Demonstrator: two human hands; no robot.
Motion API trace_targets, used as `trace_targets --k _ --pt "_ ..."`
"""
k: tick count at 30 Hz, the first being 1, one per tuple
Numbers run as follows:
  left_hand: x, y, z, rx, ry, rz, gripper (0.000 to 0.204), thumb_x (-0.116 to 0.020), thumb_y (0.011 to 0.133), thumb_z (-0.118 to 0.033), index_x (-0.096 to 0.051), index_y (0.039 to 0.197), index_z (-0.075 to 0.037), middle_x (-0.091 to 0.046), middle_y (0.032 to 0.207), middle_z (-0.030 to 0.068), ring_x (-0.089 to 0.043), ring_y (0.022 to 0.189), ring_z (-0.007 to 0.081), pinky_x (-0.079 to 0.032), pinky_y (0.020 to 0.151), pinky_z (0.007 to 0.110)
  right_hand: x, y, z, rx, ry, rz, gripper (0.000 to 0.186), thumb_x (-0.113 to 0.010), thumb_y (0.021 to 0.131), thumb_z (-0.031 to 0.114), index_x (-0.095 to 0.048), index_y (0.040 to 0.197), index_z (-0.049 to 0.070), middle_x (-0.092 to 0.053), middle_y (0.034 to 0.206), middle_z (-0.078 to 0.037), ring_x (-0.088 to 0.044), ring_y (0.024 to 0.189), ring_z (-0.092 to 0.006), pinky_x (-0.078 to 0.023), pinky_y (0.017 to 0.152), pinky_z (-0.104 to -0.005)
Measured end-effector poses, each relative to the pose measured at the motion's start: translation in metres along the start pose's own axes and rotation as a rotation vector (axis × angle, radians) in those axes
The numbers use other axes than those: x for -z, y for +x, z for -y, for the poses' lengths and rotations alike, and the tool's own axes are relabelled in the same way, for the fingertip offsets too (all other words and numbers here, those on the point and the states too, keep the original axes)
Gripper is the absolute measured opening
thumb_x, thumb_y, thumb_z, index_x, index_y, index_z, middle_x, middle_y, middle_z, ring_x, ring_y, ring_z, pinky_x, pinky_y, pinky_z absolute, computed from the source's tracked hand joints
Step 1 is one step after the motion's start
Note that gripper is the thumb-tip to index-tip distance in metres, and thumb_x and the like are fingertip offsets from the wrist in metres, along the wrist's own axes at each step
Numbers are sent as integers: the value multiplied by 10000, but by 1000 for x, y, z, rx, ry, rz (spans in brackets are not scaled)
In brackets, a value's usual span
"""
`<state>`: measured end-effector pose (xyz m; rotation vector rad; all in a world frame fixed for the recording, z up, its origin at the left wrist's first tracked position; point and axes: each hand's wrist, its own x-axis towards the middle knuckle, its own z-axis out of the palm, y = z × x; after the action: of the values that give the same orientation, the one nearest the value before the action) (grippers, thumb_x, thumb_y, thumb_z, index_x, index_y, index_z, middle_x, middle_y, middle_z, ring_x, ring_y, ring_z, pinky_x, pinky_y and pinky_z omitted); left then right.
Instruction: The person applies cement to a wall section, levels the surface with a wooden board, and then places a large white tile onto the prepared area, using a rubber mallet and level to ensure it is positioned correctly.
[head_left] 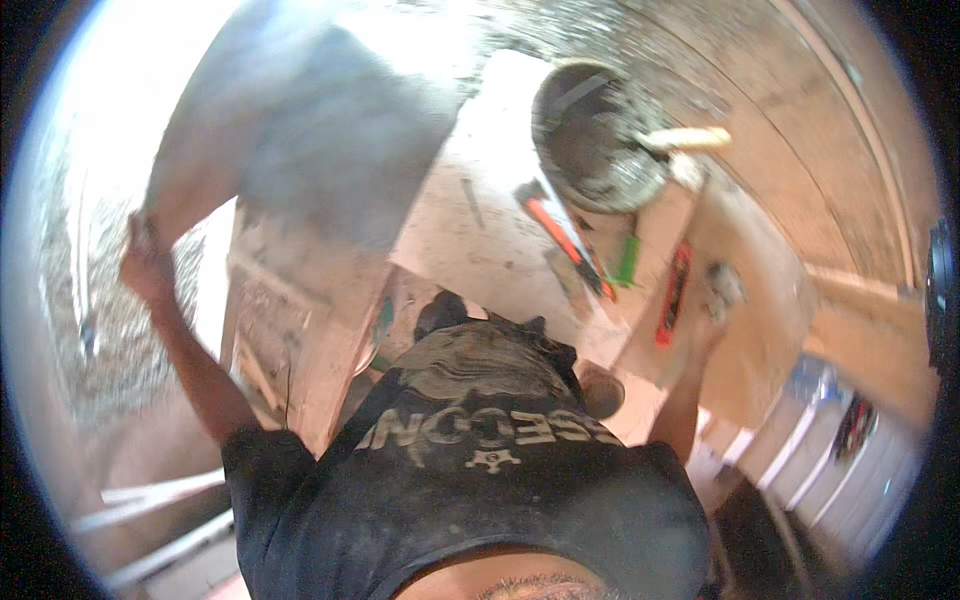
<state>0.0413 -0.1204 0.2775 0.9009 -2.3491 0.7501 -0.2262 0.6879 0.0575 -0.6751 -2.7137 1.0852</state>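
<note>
My left hand [148, 262] is closed on the lower left corner of a large, blurred grey sheet [330, 140]. My right hand [718, 310], smeared and hard to read, is low over the pale board at the right, beside a red bar-shaped tool [672, 295] and a small greyish item [725, 280]. Ahead of me a bucket [580, 120] holds grey mix and a trowel with a pale handle [700, 138]. An orange-and-black tool [560, 235] and a green tool [628, 260] lie on a pale work board [450, 220] below the bucket.
A bright opening with a rough wall edge [80, 230] is at the left. Plywood [820, 140] forms the right side. At the lower right are pale strips or steps [800, 470] with dark tools [855, 430]. Scrap boards [160, 490] lie at the lower left.
</note>
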Motion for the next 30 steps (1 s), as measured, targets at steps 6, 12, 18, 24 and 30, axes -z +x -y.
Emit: trace_targets --k 6,12,18,24,30 --pt "27 13 -19 -64 -35 5 465 -544 852 -465 -614 1176 -139 -581 564 127 -568 506 288 -457 528 398 -6 35 -65 67 11 83 228 -607 848 191 -608 982 7 -640 930 -92 -580 792 -193 -470 706 -336" --pt "71 27 -59 43 55 260 274 -519 895 -390 -607 1017 -161 -620 668 85 -641 669 262 -478 572 381 -2 59 -93 305 -260 10 224 -593 866 188 -623 992 5 -640 934 -94 -592 794 -198 -475 708 -326" --pt "75 34 -65 123 -179 228 236 -513 847 -311 -550 1009 -144 -635 849 206 -632 809 376 -483 740 475 -32 -17 4 860 -321 105 222 -563 892 179 -631 1003 -1 -637 955 -108 -605 803 -224 -480 705 -321" --pt "130 50 -75 116 -267 466 243 -500 857 -330 -527 1035 -167 -653 881 126 -635 789 360 -496 712 455 -129 -195 175 930 111 1264 219 -544 888 145 -600 998 -36 -620 989 -182 -581 948 -334 -443 845 -387" --pt "100 49 -53 -91 -339 362 270 -516 841 -331 -517 1044 -153 -637 824 113 -639 727 309 -507 651 409 -236 -365 261 1501 244 1684 244 -545 865 131 -571 1073 6 -599 1008 -185 -571 928 -370 -455 790 -420"
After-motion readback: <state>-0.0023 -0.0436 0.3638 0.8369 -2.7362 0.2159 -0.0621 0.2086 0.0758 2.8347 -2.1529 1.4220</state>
